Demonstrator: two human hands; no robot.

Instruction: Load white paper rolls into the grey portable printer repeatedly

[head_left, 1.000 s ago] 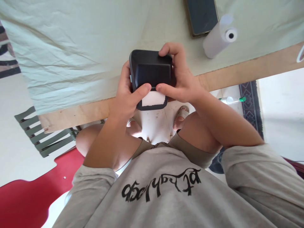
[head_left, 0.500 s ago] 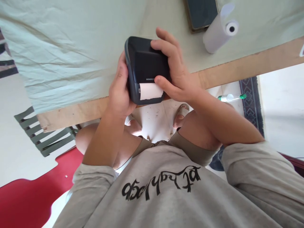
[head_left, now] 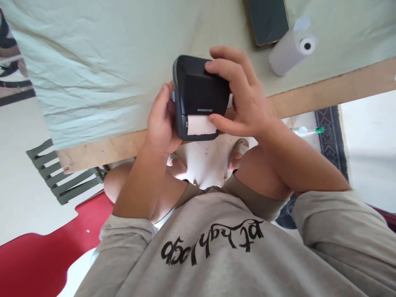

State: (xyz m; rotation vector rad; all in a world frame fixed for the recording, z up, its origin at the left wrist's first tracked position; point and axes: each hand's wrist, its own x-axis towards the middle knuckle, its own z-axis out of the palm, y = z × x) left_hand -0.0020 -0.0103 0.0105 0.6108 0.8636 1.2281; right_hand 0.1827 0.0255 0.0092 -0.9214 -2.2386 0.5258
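Observation:
A black label printer (head_left: 202, 88) marked NIIMBOT is held over the table's near edge. White label paper (head_left: 201, 125) sticks out of the slot on its near side. My left hand (head_left: 162, 121) grips the printer's left side and underside; its fingers beneath are hidden. Curved over the right side is my right hand (head_left: 243, 90), with fingertips on the top cover and the thumb at the corner of the paper. The printer's lid looks closed.
A white paper roll (head_left: 286, 53) with a loose end stands beside a dark phone (head_left: 267, 20) on the pale green tablecloth (head_left: 93, 62). Below are the wooden table edge (head_left: 309, 90), a red chair (head_left: 40, 255) and a green-capped bottle (head_left: 305, 131).
The view has shifted a little, so the printer appears slightly right and lower. My right hand has loosened and moved outward along the printer's right side, uncovering more of the lettering.

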